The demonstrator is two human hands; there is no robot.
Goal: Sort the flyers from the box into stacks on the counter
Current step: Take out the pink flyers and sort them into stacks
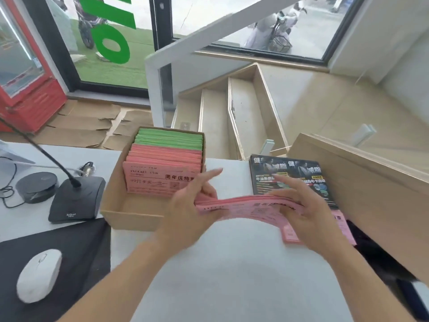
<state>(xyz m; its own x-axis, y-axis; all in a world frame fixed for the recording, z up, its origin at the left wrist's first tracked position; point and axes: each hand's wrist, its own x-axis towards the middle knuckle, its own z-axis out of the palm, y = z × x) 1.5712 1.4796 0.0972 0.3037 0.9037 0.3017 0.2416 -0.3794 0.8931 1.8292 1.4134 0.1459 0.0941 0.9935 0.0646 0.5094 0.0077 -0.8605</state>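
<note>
Both hands are on one bundle of pink flyers now, held above the white counter, just in front of the cardboard box. The left hand pinches the bundle's left end, thumb under, fingers curled over the top, index finger stretched out toward the box. The right hand clamps the right end, fingers spread flat across the upper face. So both are closed on the same bundle, and its long axis runs straight from one hand to the other, sagging a little in the middle.

Here is what matters: directly below the right hand's fingers, a pink stack already lies on the counter, partly hidden by the palm. Just beyond those fingers sits the stack of dark printed flyers. I'd say the bundle belongs on the pink stack, and the right hand is clearly the nearer one, so the move looks like a short drop down and rightward, keeping the long edge in line with the sheets below.

Back past the left fingertips, the box holds plenty more: pink flyers standing upright in front, green flyers behind them. No green stack on the counter that I can see. Plenty of sorting left, by my reckoning.
</note>
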